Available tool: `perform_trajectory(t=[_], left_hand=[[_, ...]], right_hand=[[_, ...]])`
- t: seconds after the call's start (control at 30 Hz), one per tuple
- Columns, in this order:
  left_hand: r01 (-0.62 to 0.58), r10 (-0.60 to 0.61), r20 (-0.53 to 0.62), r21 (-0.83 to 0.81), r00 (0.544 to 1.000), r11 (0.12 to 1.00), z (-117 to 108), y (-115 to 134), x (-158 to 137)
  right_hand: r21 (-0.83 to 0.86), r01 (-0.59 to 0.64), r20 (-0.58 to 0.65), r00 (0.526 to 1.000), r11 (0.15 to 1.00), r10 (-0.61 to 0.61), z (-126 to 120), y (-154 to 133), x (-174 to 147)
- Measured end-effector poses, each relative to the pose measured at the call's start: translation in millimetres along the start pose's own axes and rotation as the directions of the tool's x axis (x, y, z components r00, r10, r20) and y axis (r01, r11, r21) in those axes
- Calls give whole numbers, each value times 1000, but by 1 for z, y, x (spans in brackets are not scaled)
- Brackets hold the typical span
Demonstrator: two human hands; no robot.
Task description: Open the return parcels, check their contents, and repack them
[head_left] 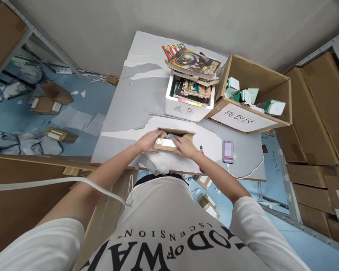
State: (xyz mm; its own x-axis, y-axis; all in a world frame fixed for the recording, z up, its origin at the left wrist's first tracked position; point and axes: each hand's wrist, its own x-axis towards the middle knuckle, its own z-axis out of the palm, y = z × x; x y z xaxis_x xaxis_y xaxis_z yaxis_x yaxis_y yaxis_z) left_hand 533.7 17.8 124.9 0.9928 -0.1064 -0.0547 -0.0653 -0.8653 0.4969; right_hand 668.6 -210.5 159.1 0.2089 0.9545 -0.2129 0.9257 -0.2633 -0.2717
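Note:
On the near part of the table, a small cardboard box [166,147] stands with its top flaps raised and a white label along its edge. My left hand [150,140] grips the box's left end, thumb towards me and fingers on the far side. My right hand [186,147] holds the right side, its fingertips at the opening, where some grey-white material shows. What lies deeper inside is hidden. A crumpled grey plastic mailer [148,164] lies at the table's front edge. Right of my right hand is a red and black box cutter [201,152].
A white foam box [183,110] full of books and a large carton [226,117] of small green-white boxes stand at the back right. A phone [228,151] with a cable lies right. Racks of cartons flank the table [142,90]; cardboard and plastic litter the floor.

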Motion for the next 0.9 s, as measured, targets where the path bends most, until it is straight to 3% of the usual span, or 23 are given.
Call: perform_trajectory(t=[0.1, 0.17, 0.4, 0.53, 0.63, 0.7, 0.77, 0.83, 0.9], left_hand=[[-29, 29, -12, -62, 1000, 998, 1, -17, 4], [-45, 43, -29, -83, 999, 996, 3, -19, 4], [-7, 3, -61, -65, 998, 998, 8, -12, 4], [-39, 40, 46, -28, 998, 999, -5, -12, 4], [-67, 45, 220, 94, 974, 993, -27, -6, 3], [-72, 11, 287, 205, 958, 976, -41, 6, 6], [-67, -12, 267, 286, 964, 956, -47, 24, 13], [-103, 27, 237, 314, 971, 944, -44, 46, 26], [-177, 82, 294, 313, 952, 933, -34, 67, 42]], right_hand=[[-1, -233, 35, 972, 973, 233, 0, -20, 2], [-43, -286, 27, 957, 957, 287, 0, -32, 2], [-175, -221, -26, 975, 959, 219, 28, -54, -27], [-131, -167, -135, 980, 977, 149, 53, -54, -44], [9, -95, -174, 980, 995, 95, 60, -46, -52], [145, -52, -156, 985, 988, 75, 53, -35, -51], [245, -40, -90, 994, 969, 64, 37, -21, -43], [237, -40, 16, 999, 971, 38, 16, -8, -28], [108, -15, 128, 992, 994, 1, -3, -3, -8]])
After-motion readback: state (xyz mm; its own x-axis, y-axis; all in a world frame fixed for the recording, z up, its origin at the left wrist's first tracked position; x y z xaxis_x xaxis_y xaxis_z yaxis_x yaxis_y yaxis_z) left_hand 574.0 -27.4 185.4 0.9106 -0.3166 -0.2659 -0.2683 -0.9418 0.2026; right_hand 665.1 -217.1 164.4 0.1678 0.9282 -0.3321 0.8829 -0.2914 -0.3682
